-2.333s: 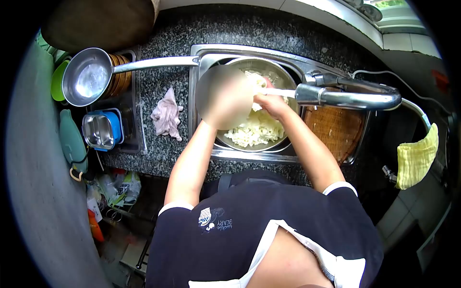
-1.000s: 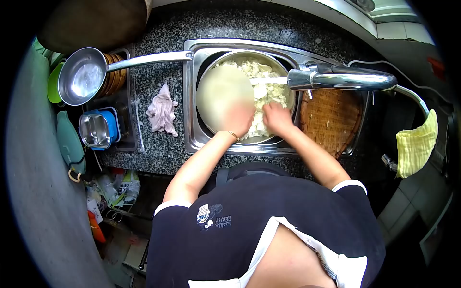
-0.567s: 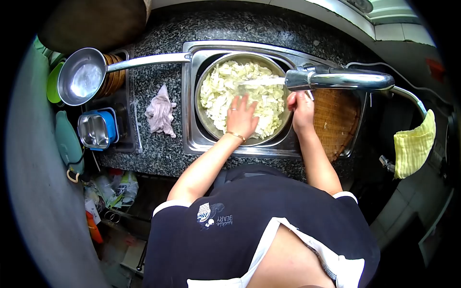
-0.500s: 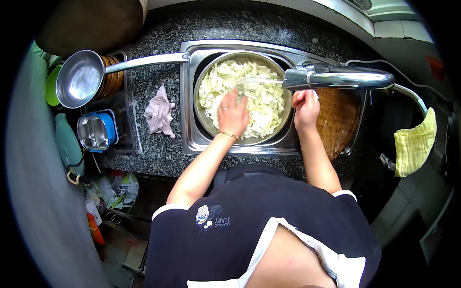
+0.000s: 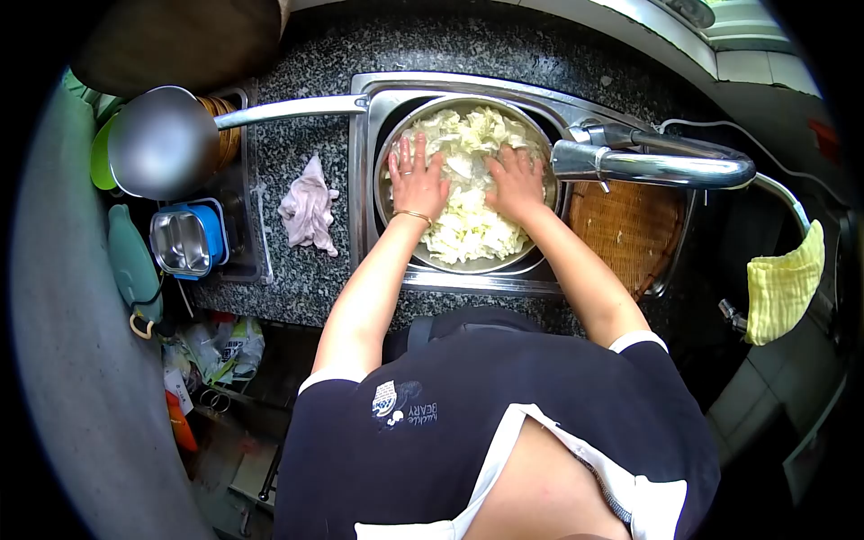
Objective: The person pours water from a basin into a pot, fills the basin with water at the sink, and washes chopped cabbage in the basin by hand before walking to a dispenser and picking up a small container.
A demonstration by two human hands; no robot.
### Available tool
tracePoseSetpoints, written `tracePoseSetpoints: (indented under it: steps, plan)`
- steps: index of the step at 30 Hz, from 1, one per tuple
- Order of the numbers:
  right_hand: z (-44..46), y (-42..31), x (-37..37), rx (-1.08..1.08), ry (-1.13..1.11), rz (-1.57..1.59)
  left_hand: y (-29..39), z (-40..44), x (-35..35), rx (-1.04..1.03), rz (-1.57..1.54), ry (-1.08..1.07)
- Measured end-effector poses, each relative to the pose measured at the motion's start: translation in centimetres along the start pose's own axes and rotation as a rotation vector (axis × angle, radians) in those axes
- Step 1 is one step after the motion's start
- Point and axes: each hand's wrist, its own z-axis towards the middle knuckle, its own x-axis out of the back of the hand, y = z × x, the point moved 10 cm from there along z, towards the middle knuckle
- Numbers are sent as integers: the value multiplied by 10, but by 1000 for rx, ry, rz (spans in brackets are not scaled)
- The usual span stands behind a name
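Pale chopped leaves (image 5: 477,229) fill a round metal bowl (image 5: 461,266) that stands in the steel sink (image 5: 360,193). My left hand (image 5: 418,184), with a ring and a bracelet, lies with fingers spread on the leaves at the bowl's left side. On the right side of the bowl my right hand (image 5: 517,183) also rests on the leaves, fingers apart. Neither hand grips anything. The faucet (image 5: 580,160) reaches over the bowl's right rim, and no stream shows from it.
Right of the bowl lies a woven tray (image 5: 621,234). A crumpled cloth (image 5: 309,207) is on the counter, with a blue-edged metal box (image 5: 184,241) further left. A pan (image 5: 162,144) has its handle reaching to the sink. A yellow cloth (image 5: 785,283) hangs at the right.
My right hand has left the faucet and come down, opened, onto the leaves. My left hand has shifted left and up in the bowl. The water stream has stopped.
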Motion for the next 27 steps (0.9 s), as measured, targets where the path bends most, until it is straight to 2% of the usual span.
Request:
tracePoseSetpoints:
  steps: [1,3,5,7,8,9,11,12,13,15,16,17,19,20,21,23,25,27]
  plan:
    - [0,1,-4,-2,1,-2,7,-2,-1,-2,-2,1]
    - [-4,-23,-19,258,-148,-86,40,-9,-24,-193,135,-192]
    - [-4,-17,-13,303,-224,-43,42,-17,-27,-229,116,-219]
    - [7,13,18,55,79,217,20,-14,-10,-20,-124,-86]
    - [-3,20,33,28,272,244,21,-16,-10,-31,-116,-15]
    - [-6,19,28,27,265,246,22,-20,-9,-28,-116,-21]
    - [-4,-7,19,223,235,82,47,-25,-22,-290,-266,-234]
    - [0,-6,23,134,168,39,48,-22,-5,-351,-505,-123]
    - [4,-9,23,140,169,41,43,-19,-4,-347,-501,-120]
    - [-2,-1,56,99,569,135,4,-9,3,-9,-315,22]
    - [4,-7,54,134,587,108,-10,-7,13,175,-273,161]
    - [6,-6,50,132,591,106,-10,-7,13,170,-274,162]
    - [14,-42,23,366,242,-200,13,-2,-15,-46,-126,-148]
    - [20,-34,13,345,41,-233,9,0,-13,-44,-125,-142]
    - [22,-35,12,349,43,-234,7,2,-3,-64,-81,-132]
    - [28,-12,23,141,162,-26,5,4,12,-104,5,-117]
    - [21,-19,24,142,161,-10,-7,12,11,-86,-78,-94]
    - [6,-36,33,405,143,221,-21,17,4,22,-497,-88]
